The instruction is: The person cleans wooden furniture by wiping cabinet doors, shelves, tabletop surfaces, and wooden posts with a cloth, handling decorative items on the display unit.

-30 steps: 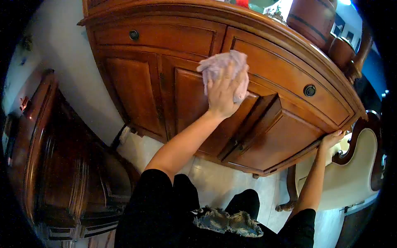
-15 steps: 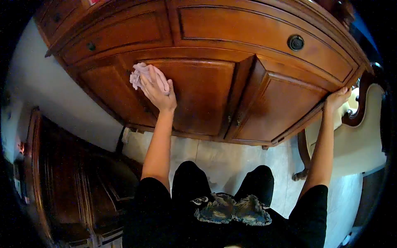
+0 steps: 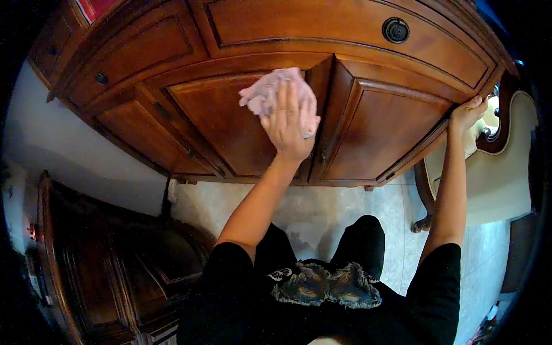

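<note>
One cloth (image 3: 266, 96) by door edge (image 3: 322, 95)

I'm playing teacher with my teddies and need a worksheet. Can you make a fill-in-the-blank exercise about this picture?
1. The left hand is on a cloth that is pale ____.
2. The right hand holds the cabinet's edge on the ____ side of the picture.
3. The big dark round pull is on a ____, above the doors.
4. The person's short sleeves are coloured ____.

Missing words: pink; right; drawer; black.
</note>
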A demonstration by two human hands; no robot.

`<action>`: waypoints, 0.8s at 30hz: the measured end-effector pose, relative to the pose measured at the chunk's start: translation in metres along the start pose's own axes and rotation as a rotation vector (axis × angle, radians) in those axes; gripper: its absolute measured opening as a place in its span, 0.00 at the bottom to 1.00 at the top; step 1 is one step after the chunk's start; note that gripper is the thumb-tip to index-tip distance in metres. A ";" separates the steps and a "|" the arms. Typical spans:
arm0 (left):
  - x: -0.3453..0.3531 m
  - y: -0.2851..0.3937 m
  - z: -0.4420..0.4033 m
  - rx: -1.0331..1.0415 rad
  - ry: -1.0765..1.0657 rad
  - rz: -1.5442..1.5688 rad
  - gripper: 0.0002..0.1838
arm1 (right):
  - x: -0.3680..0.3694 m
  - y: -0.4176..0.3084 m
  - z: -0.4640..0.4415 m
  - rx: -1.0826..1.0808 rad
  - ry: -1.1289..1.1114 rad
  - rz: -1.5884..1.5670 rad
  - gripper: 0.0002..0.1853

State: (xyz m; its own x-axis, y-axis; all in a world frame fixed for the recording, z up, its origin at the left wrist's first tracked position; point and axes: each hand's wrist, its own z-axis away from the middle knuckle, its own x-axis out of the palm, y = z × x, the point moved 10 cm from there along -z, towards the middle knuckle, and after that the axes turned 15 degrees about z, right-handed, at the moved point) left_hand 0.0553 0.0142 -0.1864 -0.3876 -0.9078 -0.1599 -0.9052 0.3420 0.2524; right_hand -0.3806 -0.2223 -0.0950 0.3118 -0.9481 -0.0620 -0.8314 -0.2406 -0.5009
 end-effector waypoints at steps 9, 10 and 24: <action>0.026 -0.012 0.041 0.072 -0.196 -0.103 0.36 | 0.000 -0.001 -0.001 0.020 0.006 0.007 0.30; 0.032 -0.019 0.053 0.081 -0.230 -0.118 0.35 | -0.001 -0.003 -0.001 0.010 -0.001 0.002 0.30; 0.060 -0.076 0.196 0.153 -0.514 -0.075 0.33 | 0.021 0.018 -0.014 0.023 -0.021 0.093 0.29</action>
State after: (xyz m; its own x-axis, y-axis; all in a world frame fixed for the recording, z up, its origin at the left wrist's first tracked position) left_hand 0.0671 -0.0187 -0.4019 -0.3213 -0.7088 -0.6280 -0.9340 0.3468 0.0864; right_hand -0.3957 -0.2493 -0.0935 0.2431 -0.9616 -0.1272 -0.8465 -0.1463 -0.5119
